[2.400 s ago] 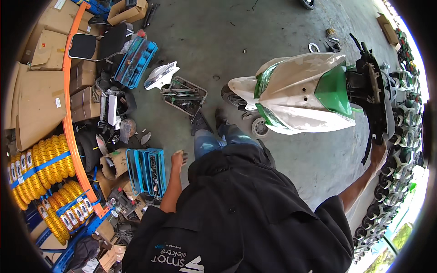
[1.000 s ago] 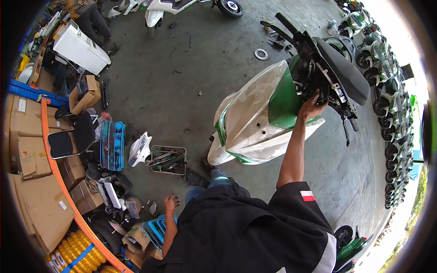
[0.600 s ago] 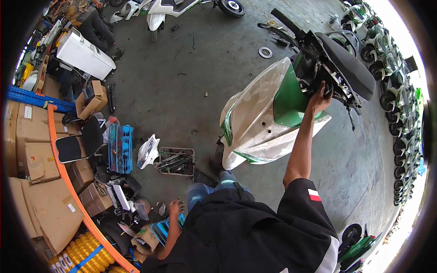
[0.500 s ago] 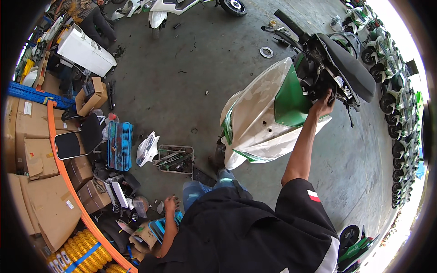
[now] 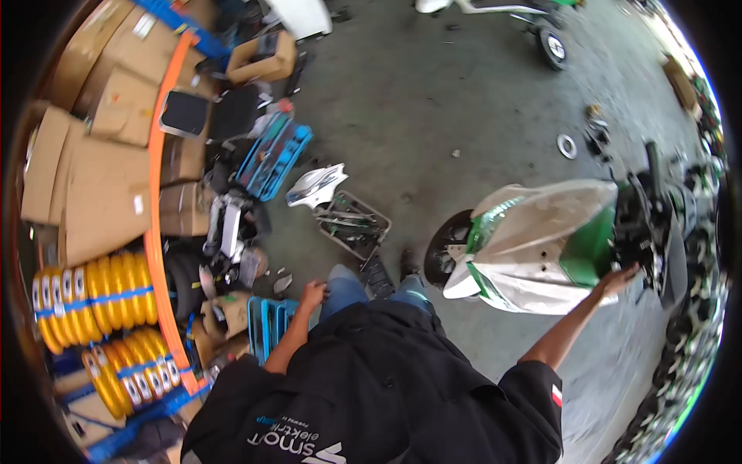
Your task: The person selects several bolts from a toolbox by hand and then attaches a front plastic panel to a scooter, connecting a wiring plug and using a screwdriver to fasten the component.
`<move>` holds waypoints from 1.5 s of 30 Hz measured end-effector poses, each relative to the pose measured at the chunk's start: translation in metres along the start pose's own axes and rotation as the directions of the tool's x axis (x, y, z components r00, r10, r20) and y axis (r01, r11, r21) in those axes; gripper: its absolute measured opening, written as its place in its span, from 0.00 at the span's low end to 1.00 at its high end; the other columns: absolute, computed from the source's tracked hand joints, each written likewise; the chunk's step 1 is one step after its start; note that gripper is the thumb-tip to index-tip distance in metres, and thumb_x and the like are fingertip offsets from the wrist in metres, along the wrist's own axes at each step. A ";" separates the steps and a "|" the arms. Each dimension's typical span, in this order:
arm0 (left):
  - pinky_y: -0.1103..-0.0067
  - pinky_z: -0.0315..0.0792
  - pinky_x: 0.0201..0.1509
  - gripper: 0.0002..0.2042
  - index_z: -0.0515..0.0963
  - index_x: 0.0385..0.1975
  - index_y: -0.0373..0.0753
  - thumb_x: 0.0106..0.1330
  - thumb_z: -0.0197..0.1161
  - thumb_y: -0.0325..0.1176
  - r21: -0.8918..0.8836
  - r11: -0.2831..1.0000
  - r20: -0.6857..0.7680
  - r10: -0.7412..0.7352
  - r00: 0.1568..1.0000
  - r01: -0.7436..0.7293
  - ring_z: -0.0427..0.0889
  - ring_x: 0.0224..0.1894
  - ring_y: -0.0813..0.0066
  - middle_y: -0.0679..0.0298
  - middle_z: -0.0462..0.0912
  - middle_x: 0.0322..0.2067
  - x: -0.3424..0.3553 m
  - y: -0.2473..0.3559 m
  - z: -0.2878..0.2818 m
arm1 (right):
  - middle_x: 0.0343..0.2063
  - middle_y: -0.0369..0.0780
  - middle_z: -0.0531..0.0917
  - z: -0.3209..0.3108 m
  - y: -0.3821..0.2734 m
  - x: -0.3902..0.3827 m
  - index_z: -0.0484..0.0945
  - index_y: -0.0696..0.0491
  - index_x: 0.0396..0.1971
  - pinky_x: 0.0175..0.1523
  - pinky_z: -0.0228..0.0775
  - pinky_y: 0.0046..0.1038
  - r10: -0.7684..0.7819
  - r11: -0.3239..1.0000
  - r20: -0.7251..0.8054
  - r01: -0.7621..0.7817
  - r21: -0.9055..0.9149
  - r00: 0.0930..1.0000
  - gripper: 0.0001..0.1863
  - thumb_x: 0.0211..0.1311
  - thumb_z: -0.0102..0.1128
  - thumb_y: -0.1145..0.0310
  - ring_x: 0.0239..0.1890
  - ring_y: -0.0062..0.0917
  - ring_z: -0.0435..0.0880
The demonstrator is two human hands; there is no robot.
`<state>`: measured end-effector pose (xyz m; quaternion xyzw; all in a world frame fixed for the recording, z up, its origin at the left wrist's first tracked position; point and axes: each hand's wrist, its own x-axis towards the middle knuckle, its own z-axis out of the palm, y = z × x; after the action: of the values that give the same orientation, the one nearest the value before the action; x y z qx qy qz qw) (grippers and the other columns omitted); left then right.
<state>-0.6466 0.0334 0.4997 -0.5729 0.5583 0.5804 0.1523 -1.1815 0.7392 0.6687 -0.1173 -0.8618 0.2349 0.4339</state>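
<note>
One white-and-green scooter is standing at the person's right, and one white scooter is showing in part at the upper edge. Two blue toolboxes are sitting on the left side. One loose white panel is lying just beside one metal-framed tray, and one metal ring is lying farther off on the floor. Two banks of yellow rings are leaning at the far left; parked scooters are lining the right rim, too blurred to count.

An orange beam is running along the left, with cardboard boxes crowding behind it and one black-seated chair standing near its upper end. The person's legs are standing between the left grip and the white-and-green scooter, and the tray is taking up floor ahead of the feet.

The left grip is hanging half-open beside the thigh, fingers curling loosely, holding nothing and staying well apart from the white-and-green scooter. That scooter's front is extending leftward from the right grip, which is lying at the near side of the handlebar assembly; whether its fingers are closing on any part, I cannot tell.
</note>
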 end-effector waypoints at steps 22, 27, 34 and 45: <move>0.74 0.76 0.24 0.11 0.83 0.47 0.39 0.71 0.57 0.33 -0.161 0.987 -0.085 0.016 0.996 -0.030 0.84 0.24 0.74 0.61 0.87 0.33 0.414 -0.046 -0.273 | 0.30 0.35 0.83 0.165 -0.487 -0.765 0.80 0.58 0.43 0.38 0.70 0.27 0.144 0.844 0.962 -0.478 -0.242 -0.233 0.16 0.73 0.55 0.59 0.32 0.18 0.79; 0.64 0.82 0.37 0.23 0.72 0.62 0.45 0.71 0.57 0.47 -0.226 0.941 -0.017 -0.263 0.965 0.253 0.81 0.49 0.60 0.60 0.80 0.50 0.628 -0.072 -0.296 | 0.32 0.38 0.80 0.387 -0.487 -0.937 0.78 0.57 0.47 0.32 0.73 0.25 0.287 0.858 0.932 -0.374 -0.353 -0.219 0.21 0.71 0.56 0.53 0.33 0.23 0.81; 0.48 0.77 0.57 0.33 0.58 0.71 0.45 0.73 0.51 0.58 -0.560 0.740 0.237 -0.287 0.928 0.372 0.72 0.65 0.47 0.53 0.60 0.71 0.783 -0.053 -0.248 | 0.73 0.50 0.59 0.588 -0.462 -1.046 0.60 0.49 0.73 0.64 0.60 0.64 0.415 0.728 0.866 -0.469 -0.500 -0.279 0.46 0.64 0.53 0.32 0.72 0.51 0.60; 0.61 0.72 0.60 0.24 0.70 0.63 0.45 0.75 0.53 0.52 -0.839 0.532 -0.043 0.148 0.988 -0.116 0.75 0.59 0.65 0.65 0.76 0.60 0.706 -0.050 -0.302 | 0.52 0.56 0.78 0.506 -0.509 -1.003 0.59 0.51 0.68 0.43 0.86 0.46 0.124 0.422 0.867 -0.765 -0.486 -0.482 0.33 0.73 0.55 0.48 0.43 0.45 0.86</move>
<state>-0.6657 -0.5249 -0.0291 -0.5223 0.2517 0.7958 -0.1750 -0.9890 -0.2598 -0.0278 -0.2089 -0.5904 0.5966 -0.5018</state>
